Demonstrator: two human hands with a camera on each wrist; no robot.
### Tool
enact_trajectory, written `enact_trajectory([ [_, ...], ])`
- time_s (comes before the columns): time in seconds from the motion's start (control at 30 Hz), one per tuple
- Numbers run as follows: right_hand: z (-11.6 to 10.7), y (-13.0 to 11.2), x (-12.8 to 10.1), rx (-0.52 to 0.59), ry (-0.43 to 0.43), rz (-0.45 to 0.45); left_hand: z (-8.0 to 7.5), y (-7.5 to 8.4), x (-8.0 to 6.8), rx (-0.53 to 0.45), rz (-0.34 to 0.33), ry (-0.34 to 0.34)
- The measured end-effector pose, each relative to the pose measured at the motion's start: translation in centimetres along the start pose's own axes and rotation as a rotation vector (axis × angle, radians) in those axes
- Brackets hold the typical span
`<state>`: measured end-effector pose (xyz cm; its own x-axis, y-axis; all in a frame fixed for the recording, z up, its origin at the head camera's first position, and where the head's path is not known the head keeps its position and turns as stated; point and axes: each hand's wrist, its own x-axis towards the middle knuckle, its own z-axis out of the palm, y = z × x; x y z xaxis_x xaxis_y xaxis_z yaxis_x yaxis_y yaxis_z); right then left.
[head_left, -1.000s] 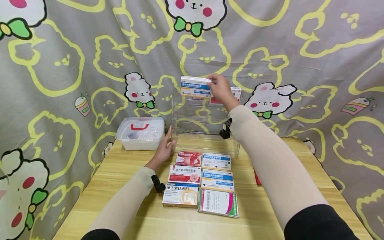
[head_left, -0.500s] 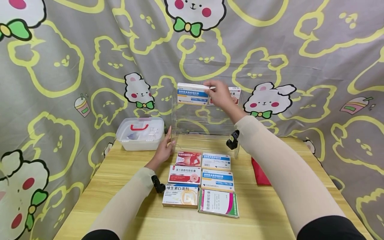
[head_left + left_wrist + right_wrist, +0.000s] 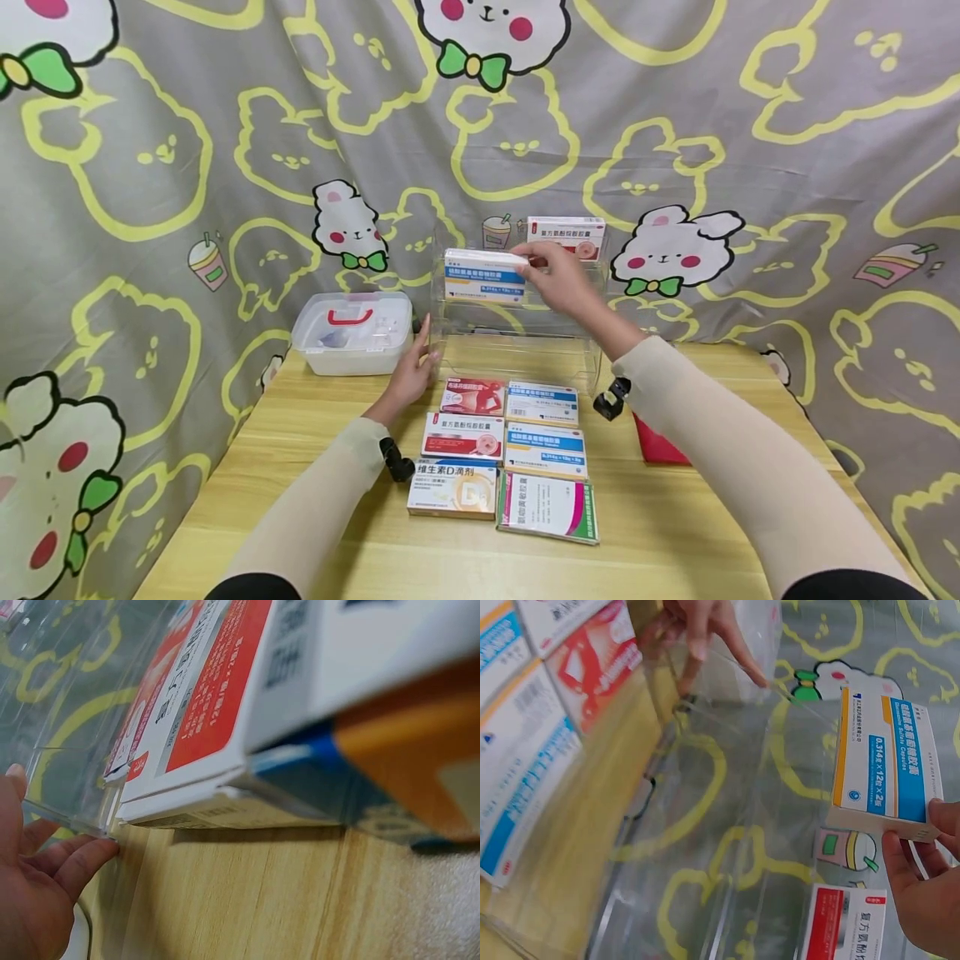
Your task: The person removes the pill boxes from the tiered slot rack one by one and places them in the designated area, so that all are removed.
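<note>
A blue-and-white medicine box (image 3: 485, 274) is pinched at its end by the right hand (image 3: 561, 279), fingers clamped on it, and held level at the middle tier of a clear plastic rack (image 3: 517, 350). The rack's side is steadied by the left hand (image 3: 411, 373), fingers straight. Six more boxes (image 3: 506, 454) lie on the worktop (image 3: 315, 500).

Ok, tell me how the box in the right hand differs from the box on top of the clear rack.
The held box is white with blue and orange bands; the top box is white with a red band. The held box is pinched by the right hand at the middle tier of the clear rack; the top box sits untouched on the highest tier. Both are flat medicine cartons facing forward.
</note>
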<state>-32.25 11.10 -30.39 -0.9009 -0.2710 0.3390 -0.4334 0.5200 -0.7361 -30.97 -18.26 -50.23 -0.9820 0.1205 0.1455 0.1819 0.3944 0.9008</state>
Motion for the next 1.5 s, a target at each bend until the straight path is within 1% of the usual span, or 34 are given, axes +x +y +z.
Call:
enact_trajectory([
  [0.23, 0.8, 1.2, -3.2, -0.01, -0.027, -0.018, 0.0, 0.1, 0.1, 0.013, -0.004, 0.007],
  [0.4, 1.5, 1.7, -5.4, 0.015, -0.046, -0.024, 0.0, 0.0, 0.1, 0.01, -0.01, 0.007],
  [0.67, 2.7, 2.2, -8.9, 0.061, -0.099, -0.041, 0.1, -0.1, 0.1, 0.01, 0.018, 0.0],
  [0.83, 3.4, 2.7, -11.1, 0.089, -0.151, -0.043, 0.1, -0.1, 0.0, 0.008, 0.005, -0.011],
  [1.03, 4.4, 3.1, -13.6, 0.11, -0.218, -0.022, 0.0, 0.1, -0.1, 0.03, 0.004, 0.008],
  [1.23, 5.7, 3.5, -15.8, 0.129, -0.311, 0.016, 0.0, 0.4, -0.2, 0.025, -0.018, 0.005],
  [1.37, 6.5, 3.4, -17.3, 0.125, -0.37, 0.014, 0.0, 0.2, -0.1, 0.021, -0.021, 0.003],
  [1.5, 7.4, 3.1, -18.5, 0.141, -0.427, 0.011, 0.0, 0.2, -0.2, -0.003, -0.017, -0.002],
])
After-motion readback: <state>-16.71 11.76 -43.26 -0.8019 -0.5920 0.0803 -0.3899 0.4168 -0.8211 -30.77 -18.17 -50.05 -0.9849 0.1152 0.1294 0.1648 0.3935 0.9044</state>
